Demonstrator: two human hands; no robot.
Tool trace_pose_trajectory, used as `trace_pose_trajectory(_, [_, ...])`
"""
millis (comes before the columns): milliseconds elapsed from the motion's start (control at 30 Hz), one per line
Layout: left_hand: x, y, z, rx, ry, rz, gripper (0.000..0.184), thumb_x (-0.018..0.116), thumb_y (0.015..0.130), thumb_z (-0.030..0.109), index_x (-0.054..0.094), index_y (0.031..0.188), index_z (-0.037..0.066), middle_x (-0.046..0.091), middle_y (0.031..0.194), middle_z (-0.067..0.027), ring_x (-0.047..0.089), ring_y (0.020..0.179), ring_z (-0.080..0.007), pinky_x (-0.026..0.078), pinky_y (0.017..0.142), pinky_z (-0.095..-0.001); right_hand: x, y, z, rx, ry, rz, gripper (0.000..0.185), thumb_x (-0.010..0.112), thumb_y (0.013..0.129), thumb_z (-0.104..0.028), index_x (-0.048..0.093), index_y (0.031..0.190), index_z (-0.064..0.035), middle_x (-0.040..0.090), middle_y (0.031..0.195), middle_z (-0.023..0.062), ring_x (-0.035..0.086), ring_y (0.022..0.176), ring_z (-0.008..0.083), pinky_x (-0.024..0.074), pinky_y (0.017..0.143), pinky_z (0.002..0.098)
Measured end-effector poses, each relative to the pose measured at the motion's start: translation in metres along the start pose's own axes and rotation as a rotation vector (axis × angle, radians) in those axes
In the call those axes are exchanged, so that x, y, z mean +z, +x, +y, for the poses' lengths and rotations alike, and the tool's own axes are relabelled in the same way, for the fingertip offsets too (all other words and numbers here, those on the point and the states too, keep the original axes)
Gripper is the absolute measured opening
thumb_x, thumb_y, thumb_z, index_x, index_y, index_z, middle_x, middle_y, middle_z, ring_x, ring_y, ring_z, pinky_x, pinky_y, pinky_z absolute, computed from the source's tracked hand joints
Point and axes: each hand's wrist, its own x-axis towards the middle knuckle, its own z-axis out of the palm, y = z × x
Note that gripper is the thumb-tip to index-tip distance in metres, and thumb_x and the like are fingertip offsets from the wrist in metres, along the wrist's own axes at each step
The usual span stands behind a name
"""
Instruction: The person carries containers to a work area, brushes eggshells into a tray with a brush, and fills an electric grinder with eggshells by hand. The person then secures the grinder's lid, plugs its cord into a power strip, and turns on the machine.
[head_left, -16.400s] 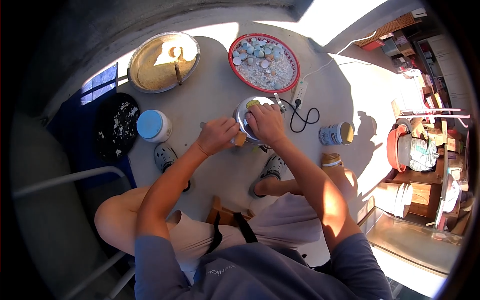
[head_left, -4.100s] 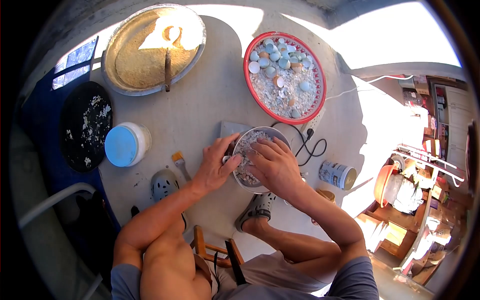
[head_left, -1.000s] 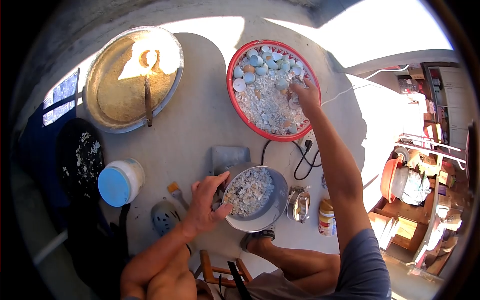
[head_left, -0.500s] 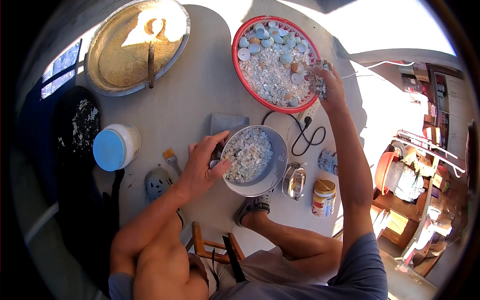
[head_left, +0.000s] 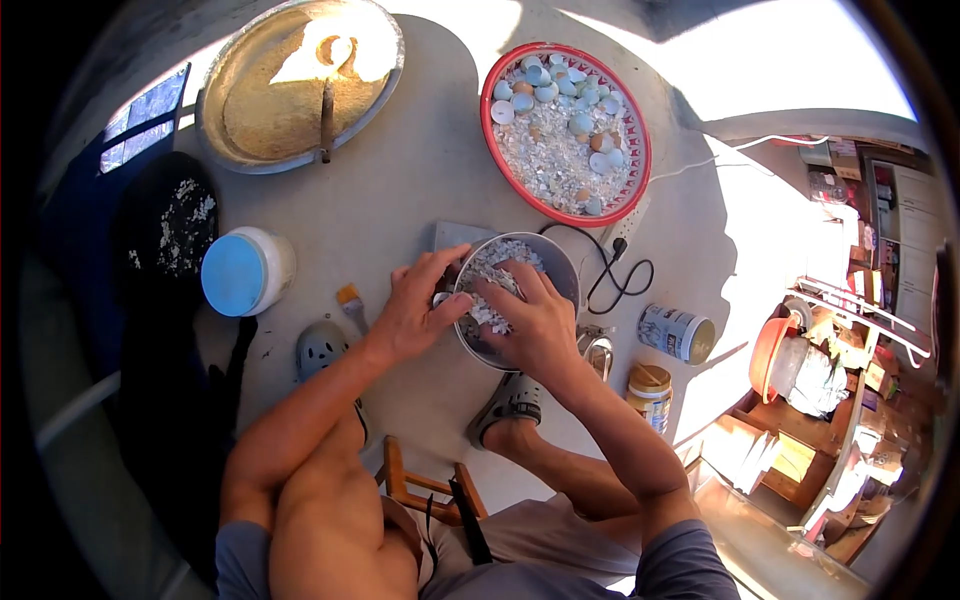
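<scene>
- Two bare hands are set at a round, grey metal pot (head_left: 568,285) with a thin rim, which stands in front of the person and is partly filled with pale, crushed eggshell fragments (head_left: 520,250).
- The fragments are judged light, dry, brittle and rather sharp-edged; being loose, they are best scooped from beneath with cupped fingers, since spilling between parted ones seems likely.
- The pot is judged stiff and fairly heavy, its metal perhaps smooth to the touch; it is best steadied by rim and outer wall together.
- The left hand (head_left: 408,305) is placed at the pot's left side, thumb and forefinger stretched well apart along the rim; its other fingers are partly hidden.
- The right hand (head_left: 530,315) is lowered into the pot, palm down, fingers bent and slightly parted over the fragments; whether any are held beneath the palm cannot be told.
- Beyond the pot, more fragments and hollow blue-green and brown half-shells (head_left: 580,123) are held in a red-rimmed, oval plastic basin (head_left: 643,165).
</scene>
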Motion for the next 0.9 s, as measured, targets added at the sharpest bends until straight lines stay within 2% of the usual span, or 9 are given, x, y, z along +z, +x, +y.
trace_pose_trajectory(67, [-0.002,-0.001,-0.003,0.016,0.017,-0.018,0.061,0.06,0.09,0.045,0.048,0.137,0.007,0.059,0.11,-0.0087,0.057,0.102,-0.0225,0.031,0.092,-0.0351,0.001,0.002,-0.004,-0.068,-0.168,-0.049,0.055,0.083,0.063,-0.023,0.066,0.116,-0.0173,0.052,0.131,0.0116,0.055,0.114,0.0332,0.0446,0.097,0.0451])
trace_pose_trajectory(167, [-0.004,-0.001,-0.006,0.028,0.029,-0.053,0.064,0.059,0.091,0.048,0.047,0.138,0.007,0.059,0.111,-0.0089,0.057,0.103,-0.0227,0.031,0.092,-0.0352,-0.011,0.007,-0.011,-0.102,-0.231,-0.04,0.051,0.082,0.066,-0.027,0.066,0.114,-0.0177,0.05,0.134,0.0108,0.05,0.12,0.0351,0.0415,0.099,0.0494])
trace_pose_trajectory(300, [-0.004,0.001,-0.001,0.037,0.042,-0.051,0.068,0.057,0.091,0.053,0.045,0.139,0.006,0.058,0.11,-0.0089,0.055,0.104,-0.0228,0.03,0.093,-0.0357,-0.019,0.007,-0.004,-0.187,-0.21,-0.068,0.044,0.079,0.071,-0.026,0.066,0.111,-0.0153,0.054,0.129,0.0116,0.051,0.119,0.037,0.0419,0.099,0.0477])
trace_pose_trajectory(367, [-0.004,0.0,-0.006,0.029,0.024,-0.066,0.069,0.056,0.091,0.054,0.045,0.139,0.006,0.058,0.11,-0.0088,0.055,0.104,-0.0227,0.03,0.094,-0.0362,-0.015,0.007,0.011,-0.347,-0.118,0.007,0.037,0.075,0.077,-0.024,0.065,0.11,-0.0104,0.058,0.119,0.0119,0.053,0.111,0.0337,0.0441,0.092,0.0443])
trace_pose_trajectory(467, [-0.004,0.002,-0.004,0.031,0.019,-0.069,0.072,0.055,0.09,0.057,0.044,0.14,0.006,0.057,0.111,-0.0086,0.054,0.105,-0.0224,0.029,0.095,-0.0365,-0.014,0.006,0.011,-0.243,-0.066,-0.151,0.03,0.07,0.079,-0.015,0.065,0.107,-0.0053,0.061,0.106,0.0125,0.055,0.099,0.0312,0.0445,0.084,0.042])
trace_pose_trajectory(567, [-0.003,0.001,-0.002,0.037,0.045,-0.063,0.074,0.054,0.09,0.059,0.044,0.14,0.005,0.057,0.113,-0.0085,0.054,0.107,-0.0219,0.028,0.097,-0.0362,-0.013,0.006,0.011,-0.276,-0.052,-0.179,0.031,0.066,0.084,-0.023,0.065,0.108,-0.0042,0.059,0.104,0.0131,0.054,0.09,0.0297,0.0428,0.078,0.0408])
trace_pose_trajectory(667, [-0.005,-0.001,-0.001,0.011,0.052,-0.083,0.075,0.054,0.089,0.059,0.043,0.14,0.005,0.057,0.115,-0.0084,0.054,0.108,-0.0216,0.028,0.098,-0.036,-0.028,0.013,-0.001,-0.368,0.002,-0.072,0.036,0.06,0.087,-0.03,0.064,0.111,-0.0047,0.058,0.11,0.0142,0.055,0.092,0.0291,0.043,0.08,0.0401])
trace_pose_trajectory(800, [-0.007,-0.001,-0.002,-0.008,0.059,-0.109,0.076,0.055,0.089,0.058,0.042,0.141,0.004,0.057,0.119,-0.0087,0.053,0.109,-0.0217,0.027,0.098,-0.0359,-0.048,0.017,0.013,-0.423,0.036,-0.002,0.039,0.053,0.088,-0.031,0.063,0.115,-0.0036,0.058,0.116,0.0157,0.057,0.098,0.0311,0.0437,0.085,0.042])
trace_pose_trajectory(900, [-0.008,0.0,0.008,-0.033,0.103,-0.116,0.08,0.049,0.09,0.063,0.043,0.139,0.001,0.056,0.118,-0.0127,0.052,0.109,-0.0261,0.032,0.099,-0.0357,-0.053,0.041,0.049,-0.197,0.236,0.176,0.038,0.049,0.092,-0.025,0.061,0.117,-0.0007,0.057,0.12,0.0182,0.057,0.104,0.0336,0.0444,0.091,0.0423])
